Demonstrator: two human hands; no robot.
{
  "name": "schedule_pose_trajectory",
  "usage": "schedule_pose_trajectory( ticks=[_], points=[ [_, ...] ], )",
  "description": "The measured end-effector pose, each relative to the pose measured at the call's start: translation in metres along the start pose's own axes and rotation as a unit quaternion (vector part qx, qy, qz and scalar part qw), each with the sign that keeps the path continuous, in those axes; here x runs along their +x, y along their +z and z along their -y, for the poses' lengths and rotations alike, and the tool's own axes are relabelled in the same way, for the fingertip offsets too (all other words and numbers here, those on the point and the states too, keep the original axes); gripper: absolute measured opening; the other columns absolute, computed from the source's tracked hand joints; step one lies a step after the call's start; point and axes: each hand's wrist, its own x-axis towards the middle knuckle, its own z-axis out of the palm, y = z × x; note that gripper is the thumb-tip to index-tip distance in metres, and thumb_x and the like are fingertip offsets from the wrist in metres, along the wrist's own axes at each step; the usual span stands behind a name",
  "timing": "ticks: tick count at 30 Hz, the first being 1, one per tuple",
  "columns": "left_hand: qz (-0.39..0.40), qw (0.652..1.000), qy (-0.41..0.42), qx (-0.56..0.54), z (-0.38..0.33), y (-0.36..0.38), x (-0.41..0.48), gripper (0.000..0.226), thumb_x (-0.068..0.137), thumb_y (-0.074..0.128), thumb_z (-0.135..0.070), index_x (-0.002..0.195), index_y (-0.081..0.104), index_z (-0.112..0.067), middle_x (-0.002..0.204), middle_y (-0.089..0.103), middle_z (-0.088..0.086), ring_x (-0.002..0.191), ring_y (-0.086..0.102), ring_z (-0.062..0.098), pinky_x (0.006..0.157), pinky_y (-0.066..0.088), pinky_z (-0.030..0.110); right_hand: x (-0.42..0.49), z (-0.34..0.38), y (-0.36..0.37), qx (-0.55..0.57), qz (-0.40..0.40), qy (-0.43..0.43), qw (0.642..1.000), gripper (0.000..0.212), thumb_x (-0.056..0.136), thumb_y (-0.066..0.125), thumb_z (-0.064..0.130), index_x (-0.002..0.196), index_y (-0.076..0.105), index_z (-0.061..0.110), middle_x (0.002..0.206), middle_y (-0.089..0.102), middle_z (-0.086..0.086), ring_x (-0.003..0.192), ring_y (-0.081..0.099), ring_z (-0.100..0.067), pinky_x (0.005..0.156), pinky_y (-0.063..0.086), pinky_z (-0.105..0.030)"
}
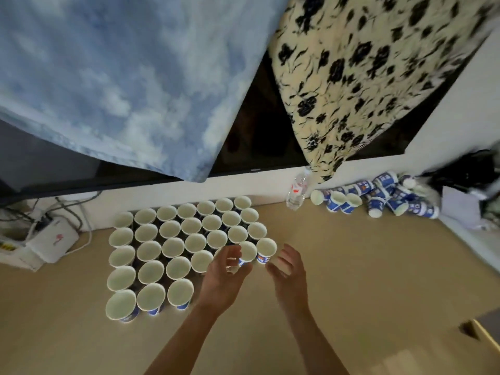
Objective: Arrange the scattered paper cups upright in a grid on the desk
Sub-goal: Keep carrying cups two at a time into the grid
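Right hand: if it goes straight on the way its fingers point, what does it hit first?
Likely the corner cup, just ahead of the right hand; depth unclear.

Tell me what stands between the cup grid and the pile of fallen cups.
A clear plastic bottle stands there; around it the desk is bare. Seen in the head view.
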Motion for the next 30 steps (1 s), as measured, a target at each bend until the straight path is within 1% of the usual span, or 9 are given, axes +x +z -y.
schedule_pose_trajectory(
  ticks=[5,9,12,16,18,20,24,28,30],
  points=[
    [-0.008,0.998,0.063,-0.008,-0.060,0.058,0.001,0.030,0.086,0.076,-0.022,0.111,0.061,-0.030,0.108,0.066,-0.012,0.102,0.063,0.006,0.072,0.052,0.015,0.027,0.038,-0.069,0.003,0.026,-0.016,1.000,0.057,0.079,0.078,-0.004,0.128,0.056,0.016,0.122,0.063,-0.002,0.110,0.064,-0.015,0.089,0.054,-0.029],
    [-0.021,0.994,0.110,-0.002,-0.111,0.114,0.000,0.030,0.084,0.077,-0.021,0.109,0.063,-0.027,0.107,0.066,-0.010,0.101,0.064,0.009,0.080,0.053,0.025,0.045,0.070,-0.137,-0.010,0.024,-0.046,0.999,0.060,0.067,0.081,0.022,0.122,0.058,0.025,0.120,0.063,0.000,0.110,0.065,-0.019,0.096,0.056,-0.043],
    [-0.022,0.989,0.147,-0.007,-0.150,0.157,-0.001,0.036,0.085,0.076,-0.019,0.117,0.061,-0.025,0.110,0.065,-0.009,0.102,0.063,0.011,0.081,0.052,0.023,0.059,0.092,-0.185,-0.018,0.030,-0.072,0.997,0.051,0.077,0.081,0.013,0.121,0.058,0.027,0.120,0.061,0.001,0.111,0.064,-0.017,0.089,0.053,-0.029],
    [-0.029,0.982,0.187,-0.017,-0.189,0.212,-0.006,0.037,0.085,0.075,-0.031,0.119,0.059,-0.027,0.113,0.065,-0.009,0.103,0.063,0.010,0.084,0.054,0.029,0.073,0.123,-0.248,-0.044,0.034,-0.109,0.992,0.049,0.085,0.076,0.011,0.128,0.055,0.023,0.116,0.059,0.010,0.100,0.062,0.002,0.077,0.046,-0.012],
    [-0.023,0.981,0.192,-0.019,-0.205,0.237,-0.008,0.041,0.081,0.072,-0.039,0.119,0.058,-0.027,0.114,0.065,-0.008,0.105,0.064,0.012,0.087,0.055,0.034,0.077,0.133,-0.277,-0.046,0.026,-0.117,0.992,0.047,0.085,0.076,0.012,0.124,0.054,0.027,0.112,0.058,0.015,0.096,0.062,0.005,0.075,0.047,-0.010],
    [-0.019,0.981,0.193,-0.023,-0.218,0.261,-0.010,0.043,0.080,0.070,-0.042,0.119,0.058,-0.028,0.114,0.065,-0.009,0.106,0.064,0.012,0.086,0.056,0.034,0.080,0.139,-0.303,-0.041,0.012,-0.113,0.993,0.046,0.085,0.076,0.013,0.122,0.054,0.028,0.114,0.059,0.010,0.098,0.065,-0.002,0.076,0.049,-0.014],
    [0.000,0.979,0.203,-0.034,-0.239,0.305,-0.015,0.039,0.088,0.075,-0.024,0.123,0.059,-0.020,0.117,0.065,-0.004,0.109,0.063,0.015,0.079,0.048,0.020,0.085,0.140,-0.352,-0.041,-0.010,-0.102,0.994,0.049,0.084,0.078,0.018,0.127,0.056,0.023,0.117,0.062,0.007,0.101,0.066,-0.008,0.079,0.051,-0.019],
    [0.027,0.977,0.202,-0.057,-0.253,0.350,-0.017,0.061,0.068,0.067,-0.057,0.120,0.060,-0.025,0.114,0.066,-0.011,0.108,0.063,0.008,0.084,0.051,0.027,0.097,0.134,-0.398,-0.048,-0.039,-0.092,0.994,0.047,0.084,0.076,0.016,0.126,0.057,0.022,0.112,0.060,0.012,0.094,0.064,0.000,0.072,0.046,-0.009],
    [0.032,0.977,0.200,-0.060,-0.253,0.371,-0.011,0.061,0.067,0.067,-0.060,0.118,0.060,-0.027,0.114,0.066,-0.012,0.107,0.063,0.007,0.087,0.053,0.032,0.106,0.128,-0.416,-0.051,-0.050,-0.083,0.994,0.044,0.083,0.077,0.017,0.123,0.058,0.023,0.115,0.061,0.009,0.097,0.065,-0.003,0.072,0.046,-0.011]
  ],
)
